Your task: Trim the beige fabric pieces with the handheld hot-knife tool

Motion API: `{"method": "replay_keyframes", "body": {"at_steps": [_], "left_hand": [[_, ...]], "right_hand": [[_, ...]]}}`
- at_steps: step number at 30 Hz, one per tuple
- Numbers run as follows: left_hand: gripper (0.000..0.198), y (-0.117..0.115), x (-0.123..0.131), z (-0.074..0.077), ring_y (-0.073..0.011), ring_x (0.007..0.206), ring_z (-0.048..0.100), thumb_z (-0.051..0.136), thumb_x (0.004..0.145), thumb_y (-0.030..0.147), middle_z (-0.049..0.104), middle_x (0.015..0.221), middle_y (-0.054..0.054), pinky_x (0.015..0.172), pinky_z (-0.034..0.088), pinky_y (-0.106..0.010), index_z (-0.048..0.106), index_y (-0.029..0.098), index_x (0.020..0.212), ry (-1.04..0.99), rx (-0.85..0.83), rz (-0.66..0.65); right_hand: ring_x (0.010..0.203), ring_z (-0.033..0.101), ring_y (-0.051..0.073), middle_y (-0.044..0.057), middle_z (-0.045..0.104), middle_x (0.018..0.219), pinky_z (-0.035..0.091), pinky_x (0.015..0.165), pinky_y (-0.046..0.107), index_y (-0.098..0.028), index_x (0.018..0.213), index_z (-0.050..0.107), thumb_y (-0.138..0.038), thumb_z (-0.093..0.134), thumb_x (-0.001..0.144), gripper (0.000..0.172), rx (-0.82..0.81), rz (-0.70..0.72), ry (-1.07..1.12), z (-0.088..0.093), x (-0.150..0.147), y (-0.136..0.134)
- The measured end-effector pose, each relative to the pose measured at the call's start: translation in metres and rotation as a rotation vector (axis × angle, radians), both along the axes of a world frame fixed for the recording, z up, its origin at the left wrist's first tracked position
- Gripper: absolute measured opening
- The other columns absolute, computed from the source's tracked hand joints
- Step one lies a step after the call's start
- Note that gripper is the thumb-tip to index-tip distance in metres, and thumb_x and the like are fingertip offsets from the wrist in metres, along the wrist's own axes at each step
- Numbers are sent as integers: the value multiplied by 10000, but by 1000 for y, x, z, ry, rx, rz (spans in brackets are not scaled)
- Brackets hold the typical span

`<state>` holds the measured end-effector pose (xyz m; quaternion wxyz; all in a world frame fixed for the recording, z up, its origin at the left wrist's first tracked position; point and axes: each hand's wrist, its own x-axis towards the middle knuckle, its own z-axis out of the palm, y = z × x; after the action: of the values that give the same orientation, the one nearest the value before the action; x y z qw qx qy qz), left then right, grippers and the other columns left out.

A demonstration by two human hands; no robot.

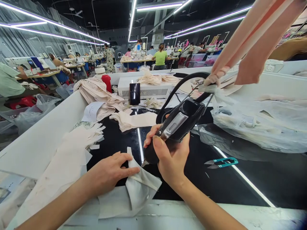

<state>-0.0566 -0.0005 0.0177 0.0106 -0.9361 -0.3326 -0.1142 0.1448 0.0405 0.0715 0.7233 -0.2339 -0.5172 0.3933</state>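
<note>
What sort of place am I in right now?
Probably a sewing or garment workshop: a sewing machine stands at the left, a person in a bright green top is at a bench farther off, and pale cut pieces are heaped left of your left hand.

Across the work surface (201, 182)'s near edge lies the fabric piece (141, 191) under the left hand (107, 172), with the cloth stack (64, 156) to its left, the snips (223, 162) to its right, the plastic bag (254, 131) behind the snips, and, farther back, the phone (134, 94) before the box (124, 88).
</note>
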Motion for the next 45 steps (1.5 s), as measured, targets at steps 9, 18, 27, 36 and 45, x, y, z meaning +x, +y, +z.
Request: {"method": "replay_keyframes", "body": {"at_steps": [9, 18, 27, 36, 45], "left_hand": [[731, 0, 2, 2, -224, 1161, 668, 463, 808, -100, 592, 1354, -109, 1032, 585, -399, 616, 286, 1410, -10, -9, 1], [737, 0, 4, 0, -238, 1186, 663, 452, 812, -98, 584, 1352, -116, 1028, 586, -412, 625, 291, 1414, -24, -9, 6], [748, 0, 4, -1, -259, 1164, 673, 421, 814, -110, 573, 1355, -131, 1016, 595, -451, 615, 288, 1417, -7, -11, 14], [752, 0, 4, -2, -277, 1230, 657, 425, 838, -104, 566, 1390, -145, 1048, 587, -487, 592, 304, 1448, 1, -62, 21], [661, 1, -4, 3, -222, 1262, 646, 372, 898, -81, 615, 1417, -106, 1080, 579, -393, 565, 239, 1444, -108, -97, 40]], "right_hand": [[550, 603, 119, -64, 630, 789, 563, 501, 278, -287, 1028, 504, -270, 739, 862, 289, -50, -23, -32, -4, -7, 4], [559, 609, 124, -69, 633, 795, 557, 514, 294, -288, 1026, 485, -240, 736, 850, 310, -14, -14, -37, -5, -14, 10], [566, 614, 118, -77, 661, 827, 568, 512, 285, -298, 1060, 478, -244, 765, 849, 361, 14, -3, 25, -5, -18, 19], [578, 606, 111, -74, 638, 834, 560, 537, 274, -288, 1069, 451, -257, 727, 876, 338, -17, -5, -38, -7, -24, 22], [745, 621, 158, -36, 615, 914, 566, 697, 338, -289, 1138, 482, -458, 813, 846, 473, 13, -123, -188, 7, 19, 30]]}}
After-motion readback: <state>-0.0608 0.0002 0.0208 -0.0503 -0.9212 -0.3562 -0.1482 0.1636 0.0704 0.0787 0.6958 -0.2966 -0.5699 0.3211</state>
